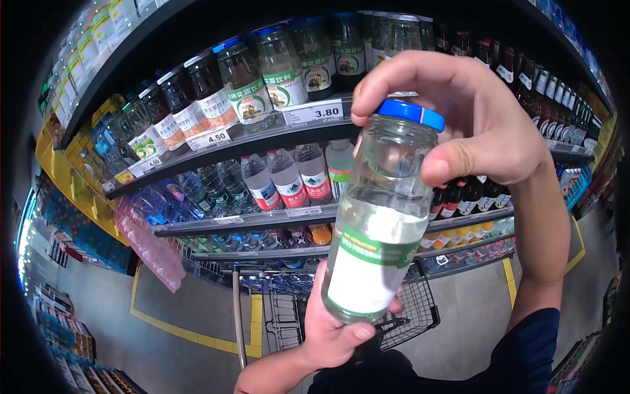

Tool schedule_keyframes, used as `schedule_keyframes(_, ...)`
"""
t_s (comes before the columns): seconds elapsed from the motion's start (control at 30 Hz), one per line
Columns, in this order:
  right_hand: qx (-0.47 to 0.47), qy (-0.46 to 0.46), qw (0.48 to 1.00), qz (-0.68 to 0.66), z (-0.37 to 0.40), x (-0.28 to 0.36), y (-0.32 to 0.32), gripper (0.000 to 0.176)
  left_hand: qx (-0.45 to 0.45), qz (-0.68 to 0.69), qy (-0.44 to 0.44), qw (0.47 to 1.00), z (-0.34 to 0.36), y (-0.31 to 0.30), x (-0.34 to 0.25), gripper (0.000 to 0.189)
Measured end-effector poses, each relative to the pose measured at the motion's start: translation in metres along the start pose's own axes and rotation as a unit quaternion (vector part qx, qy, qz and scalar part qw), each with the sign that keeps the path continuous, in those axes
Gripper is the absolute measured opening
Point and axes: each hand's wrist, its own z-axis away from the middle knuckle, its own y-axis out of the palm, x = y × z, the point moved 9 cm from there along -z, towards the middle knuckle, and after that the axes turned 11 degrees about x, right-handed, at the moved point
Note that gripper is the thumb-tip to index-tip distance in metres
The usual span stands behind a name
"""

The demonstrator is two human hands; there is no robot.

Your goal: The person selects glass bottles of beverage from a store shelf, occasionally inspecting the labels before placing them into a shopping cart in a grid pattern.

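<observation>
A clear glass bottle (377,230) with a blue cap (411,114) and a green and white label is held up, tilted, in front of the shelves. It contains a clear liquid. My left hand (335,331) is wrapped round its base from below, with the thumb at the front. My right hand (482,118) curves round the cap and neck from above; its thumb is near the neck's right side and its index finger reaches the cap's left edge.
Shelves of drinks stand ahead, with a price tag (314,113) on the upper shelf edge (262,138). Plastic water bottles (285,180) fill the shelf below. A black wire cart (413,305) is behind and below the bottle. Yellow lines mark the grey floor (190,302).
</observation>
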Motion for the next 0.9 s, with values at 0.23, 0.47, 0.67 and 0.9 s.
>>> schedule_keyframes(0.23,0.088,-0.091,0.992,0.014,-0.009,0.018,0.012,0.071,-0.059,-0.019,-0.006,0.998,0.017,0.008,0.002,0.088)
schedule_keyframes(0.47,0.035,0.067,0.991,0.112,-0.017,0.011,0.021,0.039,-0.085,0.080,-0.160,0.980,0.015,0.019,0.017,0.111)
schedule_keyframes(0.67,0.044,0.210,0.949,0.229,-0.021,-0.006,0.019,0.036,-0.009,0.476,-0.088,0.875,0.007,0.047,0.017,0.092)
schedule_keyframes(0.9,0.088,0.128,0.972,0.176,-0.030,-0.008,0.023,0.035,0.051,0.544,-0.096,0.832,0.004,0.057,0.018,0.092)
